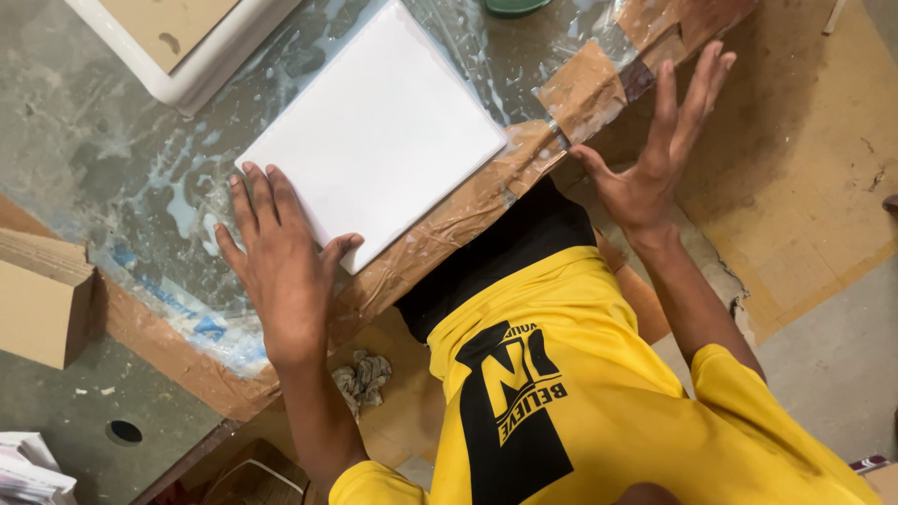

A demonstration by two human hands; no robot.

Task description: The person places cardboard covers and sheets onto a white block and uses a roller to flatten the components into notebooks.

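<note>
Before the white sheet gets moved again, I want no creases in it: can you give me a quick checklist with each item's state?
1. White sheet lies flat on the worktable: ok.
2. Left hand rests at the sheet's near corner: ok.
3. Right hand is off the sheet, fingers spread near the taped edge: ok.
4. Table surface clean: not ok, pale smears show.
5. Sheet's underside clean: cannot tell.

**Both hands flat by the white sheet**

Your left hand point(281, 262) lies flat on the plastic-covered table point(122, 178), thumb touching the white sheet point(374, 131). Your right hand point(659, 150) is spread open near the taped table edge point(449, 224). A cardboard box point(42, 299) sits off to the left.
</note>
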